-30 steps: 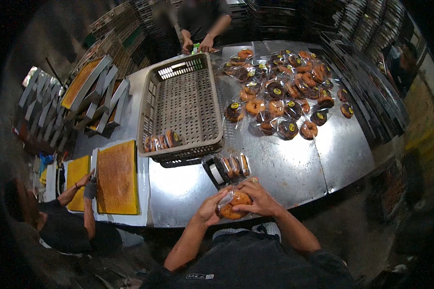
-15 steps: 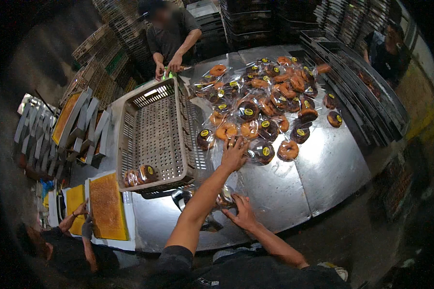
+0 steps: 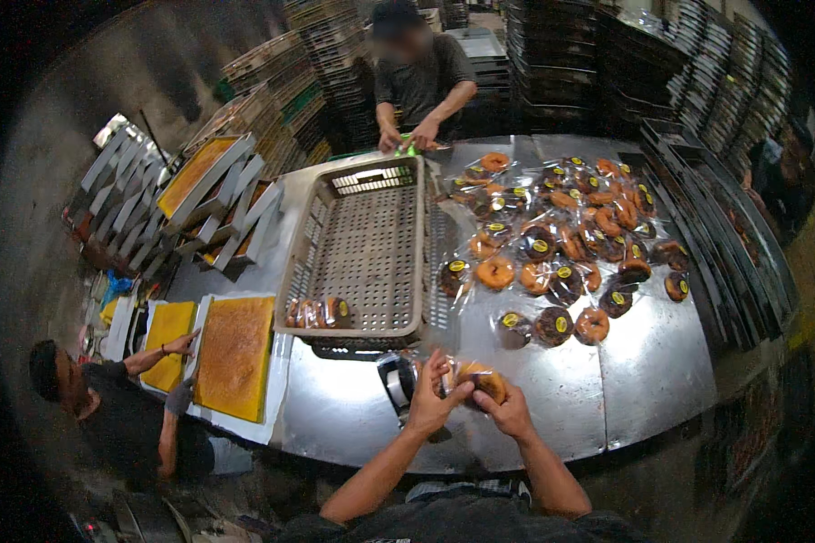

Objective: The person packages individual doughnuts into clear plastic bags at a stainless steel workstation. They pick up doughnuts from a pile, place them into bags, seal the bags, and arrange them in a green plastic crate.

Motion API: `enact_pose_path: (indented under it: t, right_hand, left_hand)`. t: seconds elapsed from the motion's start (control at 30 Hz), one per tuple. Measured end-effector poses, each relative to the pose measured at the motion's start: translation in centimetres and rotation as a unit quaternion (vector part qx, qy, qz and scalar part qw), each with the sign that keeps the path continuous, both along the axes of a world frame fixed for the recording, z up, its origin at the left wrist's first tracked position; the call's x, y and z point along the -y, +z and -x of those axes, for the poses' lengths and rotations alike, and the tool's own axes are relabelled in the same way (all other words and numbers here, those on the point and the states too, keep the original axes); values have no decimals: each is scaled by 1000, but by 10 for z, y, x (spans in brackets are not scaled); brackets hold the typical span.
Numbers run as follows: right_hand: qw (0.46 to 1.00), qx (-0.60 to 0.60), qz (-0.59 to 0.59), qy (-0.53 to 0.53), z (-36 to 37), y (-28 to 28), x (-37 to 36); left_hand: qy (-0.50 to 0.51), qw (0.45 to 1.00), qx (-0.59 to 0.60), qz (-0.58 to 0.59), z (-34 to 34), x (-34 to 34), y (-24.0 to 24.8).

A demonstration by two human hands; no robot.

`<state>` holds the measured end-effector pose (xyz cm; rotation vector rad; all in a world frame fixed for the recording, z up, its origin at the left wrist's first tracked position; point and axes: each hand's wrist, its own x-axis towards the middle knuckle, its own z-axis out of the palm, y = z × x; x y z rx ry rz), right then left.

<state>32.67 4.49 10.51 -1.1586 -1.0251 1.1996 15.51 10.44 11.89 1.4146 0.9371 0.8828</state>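
Close to the table's front edge, my left hand (image 3: 433, 398) and my right hand (image 3: 509, 414) hold bagged donuts (image 3: 483, 380) between them. The right fingers curl round the golden-brown donut at that end. My left thumb presses against the same side, with the left fingers partly raised behind the clear wrap. A dark tape dispenser (image 3: 397, 384) with a pale roll stands just left of my left hand. Beyond my hands spreads a pile of wrapped donuts (image 3: 566, 282), plain and chocolate, many with round yellow stickers. Some bags overlap.
A grey perforated crate (image 3: 423, 262) stands left of the pile, with a wrapped row of donuts (image 3: 317, 314) in its near corner. A co-worker (image 3: 421, 81) handles something green behind it. Another person (image 3: 109, 407) touches a yellow sheet cake (image 3: 234, 353). Dark trays (image 3: 724, 235) line the right.
My left hand has come back from the pile to meet my right hand, and both now hold bagged donuts. The view has shifted, so the table and crate appear farther right.
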Motion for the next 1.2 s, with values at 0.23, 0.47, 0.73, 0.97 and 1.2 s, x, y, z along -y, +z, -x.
enact_pose_path:
  t: [0.23,0.47,0.73,0.97,1.2]
  right_hand:
    - [966,213,-50,-141,73,39,21]
    - [897,308,-158,-274,118,44,31]
    - [991,-92,41,-84,147,45,52]
    - [991,46,-123,-35,117,51,44]
    - [987,55,52,-143,115,56,32]
  left_hand:
    - [26,966,124,224,64,47,21]
    - [28,979,90,179,96,51,60]
    - [152,940,-32,-304,104,50,58]
    - [-112,992,-64,-14,126,43,58]
    - [-55,987,-84,127,114,46,59]
